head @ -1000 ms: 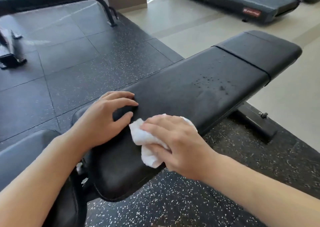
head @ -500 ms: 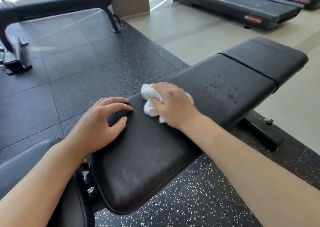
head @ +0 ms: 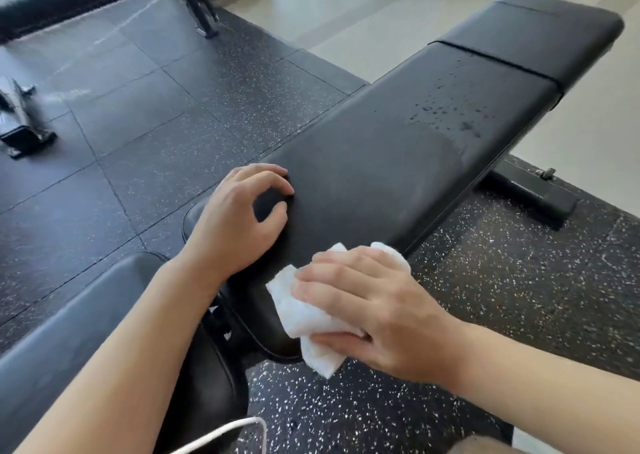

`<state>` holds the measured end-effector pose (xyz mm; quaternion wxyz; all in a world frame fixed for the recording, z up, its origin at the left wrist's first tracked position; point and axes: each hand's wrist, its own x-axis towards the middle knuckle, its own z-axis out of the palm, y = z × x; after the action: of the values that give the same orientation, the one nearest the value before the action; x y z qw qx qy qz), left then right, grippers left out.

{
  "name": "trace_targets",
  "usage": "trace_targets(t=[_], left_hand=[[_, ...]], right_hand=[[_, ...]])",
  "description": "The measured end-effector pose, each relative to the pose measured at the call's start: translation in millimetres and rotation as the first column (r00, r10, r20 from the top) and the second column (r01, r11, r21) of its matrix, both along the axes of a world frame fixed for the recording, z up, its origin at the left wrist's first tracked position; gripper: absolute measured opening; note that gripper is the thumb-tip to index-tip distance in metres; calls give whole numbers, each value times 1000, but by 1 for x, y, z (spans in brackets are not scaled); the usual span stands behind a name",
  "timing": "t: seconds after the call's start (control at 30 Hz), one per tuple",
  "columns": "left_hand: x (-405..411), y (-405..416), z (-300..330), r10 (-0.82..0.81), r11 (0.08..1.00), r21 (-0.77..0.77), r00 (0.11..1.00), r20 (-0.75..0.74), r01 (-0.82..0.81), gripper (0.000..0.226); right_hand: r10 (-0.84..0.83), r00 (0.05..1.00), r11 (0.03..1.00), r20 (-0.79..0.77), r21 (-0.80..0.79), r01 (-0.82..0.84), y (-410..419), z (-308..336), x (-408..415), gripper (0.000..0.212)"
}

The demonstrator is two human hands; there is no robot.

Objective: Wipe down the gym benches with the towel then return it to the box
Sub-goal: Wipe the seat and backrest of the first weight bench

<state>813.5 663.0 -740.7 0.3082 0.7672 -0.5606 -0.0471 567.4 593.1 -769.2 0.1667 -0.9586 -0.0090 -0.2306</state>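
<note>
Our right hand (head: 374,308) had drawn the towel (head: 304,318) back from mid-worktop to the near edge, fingers pressed flat over it. Left hand (head: 239,218) braced the worktop (head: 381,162), fingers curled. Droplets (head: 446,110) farther along remained unwiped.

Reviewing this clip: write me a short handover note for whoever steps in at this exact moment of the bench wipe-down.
Left hand: rests on the near end of the bench, fingers bent, bracing, holding nothing.
Right hand: fingers spread flat, pressing the white towel onto the bench's near right edge.
Done: the near half of the pad looks free of drops.
Left: droplets sit on the far part of the pad, before the seam; wipe those and the end cushion, then the other benches. The box is not in view; return the towel there.
</note>
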Motion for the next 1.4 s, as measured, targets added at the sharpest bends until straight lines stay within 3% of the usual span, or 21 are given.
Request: trace_targets(t=[0.2, 0.43, 0.73, 1.0, 1.13, 1.27, 1.4], left_hand=[[-2, -2, -2, -11, 1000, -19, 1000, -5, 11, 19], [-4, -4, -1, -4, 1000, -22, 1000, 23, 4, 19], [-10, -7, -1, 21, 999, -37, 999, 48, -19, 19], [-17, -8, -3, 45, 998, -55, 995, 93, -40, 24], [-13, -6, -4, 27, 998, -60, 997, 74, -22, 24], [-8, -6, -6, 11, 999, -51, 998, 67, -7, 22], [-6, -8, -5, 9, 999, -50, 998, 59, -6, 19]], right_hand=[[245, 969, 965, -17, -96, -245, -11, 1, 3, 40], [116, 989, 991, -94, -61, -122, -95, 11, -31, 43], [13, 993, 998, -114, 68, -5, -84, 19, -33, 48], [163, 977, 987, -141, 7, -163, -31, 15, -7, 52], [221, 969, 975, -107, -4, -222, -55, 15, -13, 49], [25, 996, 998, -85, 62, -19, -109, 20, -37, 52], [-13, 999, 996, -51, 90, 17, -110, 15, -40, 49]])
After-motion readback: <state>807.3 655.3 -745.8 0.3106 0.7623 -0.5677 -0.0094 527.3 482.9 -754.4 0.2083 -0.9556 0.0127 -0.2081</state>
